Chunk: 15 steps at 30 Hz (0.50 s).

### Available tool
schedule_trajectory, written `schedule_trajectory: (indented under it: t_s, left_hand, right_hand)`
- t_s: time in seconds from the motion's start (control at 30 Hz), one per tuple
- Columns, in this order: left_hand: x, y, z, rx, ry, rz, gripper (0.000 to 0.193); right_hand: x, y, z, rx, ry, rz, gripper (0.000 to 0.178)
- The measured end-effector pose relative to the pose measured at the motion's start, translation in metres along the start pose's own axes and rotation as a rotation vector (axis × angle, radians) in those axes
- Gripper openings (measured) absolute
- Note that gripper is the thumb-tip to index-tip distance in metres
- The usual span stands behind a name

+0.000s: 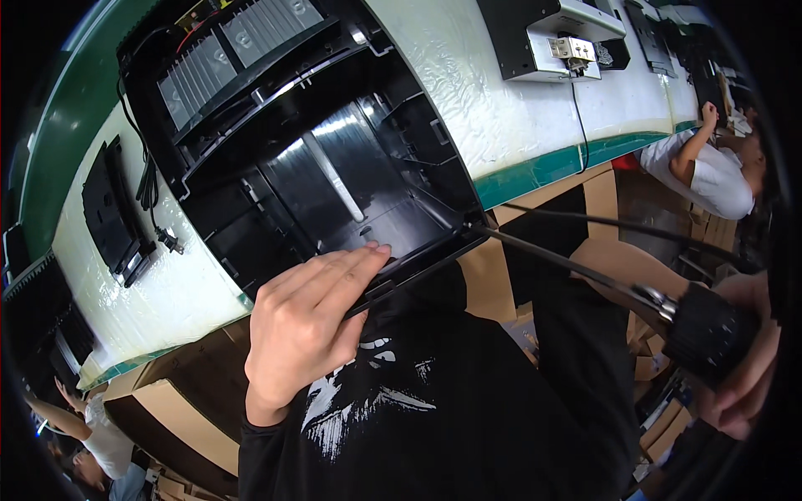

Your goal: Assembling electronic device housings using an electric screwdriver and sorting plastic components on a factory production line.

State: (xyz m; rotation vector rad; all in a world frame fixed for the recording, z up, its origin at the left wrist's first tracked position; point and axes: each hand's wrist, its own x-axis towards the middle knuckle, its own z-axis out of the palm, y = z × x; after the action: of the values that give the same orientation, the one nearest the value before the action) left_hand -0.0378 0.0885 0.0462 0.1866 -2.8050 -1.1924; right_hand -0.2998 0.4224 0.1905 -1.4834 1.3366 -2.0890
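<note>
A large black plastic housing (418, 219) lies open in front of me, its hollow inside facing up. My left hand (311, 316) grips its near edge, with the fingers laid over the rim and the thumb on the outer side. My right hand (739, 367) is wrapped round the black grip of a power screwdriver (710, 334) at the right. The driver's long thin shaft reaches left to the housing's near right corner, where its tip meets the edge. Whether a screw sits at the tip is too small to tell. Ribbed grey metal parts (238, 54) fill the housing's far end.
The housing rests on a white, film-covered bench (455, 100) with a green edge. To the left lie a black panel (113, 209) and a power cord with plug (171, 242). A metal bracket assembly (568, 46) stands far right. Cardboard boxes (188, 426) are below; other people work at both sides.
</note>
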Motion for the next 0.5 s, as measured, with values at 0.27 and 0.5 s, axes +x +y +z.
schedule_trajectory:
  t_s: [0.27,0.5]
  left_hand:
    - [-0.012,-0.014,-0.003,-0.037,0.024,-0.018,0.053]
    - [-0.010,-0.013,-0.004,-0.035,0.021,-0.002,0.053]
  right_hand:
    - [0.038,0.124,0.155,-0.078,-0.183,0.143,0.046]
    - [0.042,0.144,0.155,-0.114,-0.383,0.139,0.043]
